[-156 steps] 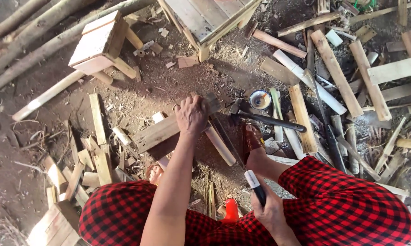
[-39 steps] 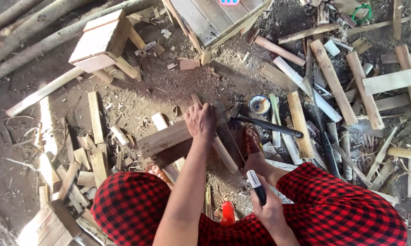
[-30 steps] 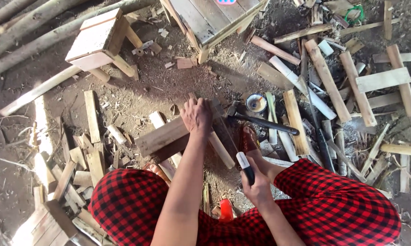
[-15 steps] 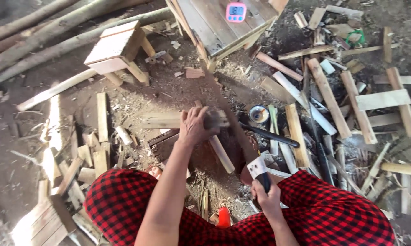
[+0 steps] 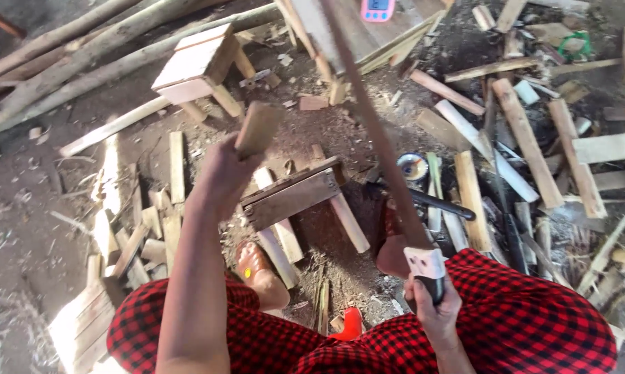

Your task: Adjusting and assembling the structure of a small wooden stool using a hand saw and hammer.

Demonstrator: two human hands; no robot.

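Left hand (image 5: 222,173) raised above the ground, closed on the lower end of a short wooden block (image 5: 258,128), thumb side hidden behind the wrist; block held clear of everything, tilted up and away, left of centre in the scene. Right hand (image 5: 433,308) low and near, at the right knee, wrapped tight round the dark handle of a long machete (image 5: 378,138), blade running up and far-left across the view, tip out of frame. Judged: block dry sawn timber, stiff, light enough for one hand, faces rough and splintery so unlikely to slip; short length leaves little spare wood between grip and any cut, so hold best kept at the very end, fingers well back from the far end. Machete judged blade-heavy and long; grip at the pale collar next to the handle looks right for control, and a loose hold would let it twist. On the ground between the legs, a nailed wooden frame piece (image 5: 291,197) lying across two pale battens (image 5: 347,221), near a bare foot in a sandal (image 5: 253,263). Small wooden stool (image 5: 198,66) standing far left, apart from the work. Round tin (image 5: 413,166) just right of the blade line, with a dark-handled tool (image 5: 437,204) lying beside it. Loose offcuts and planks (image 5: 527,138) scattered to the right; red checked trousers (image 5: 520,325) across the near edge.
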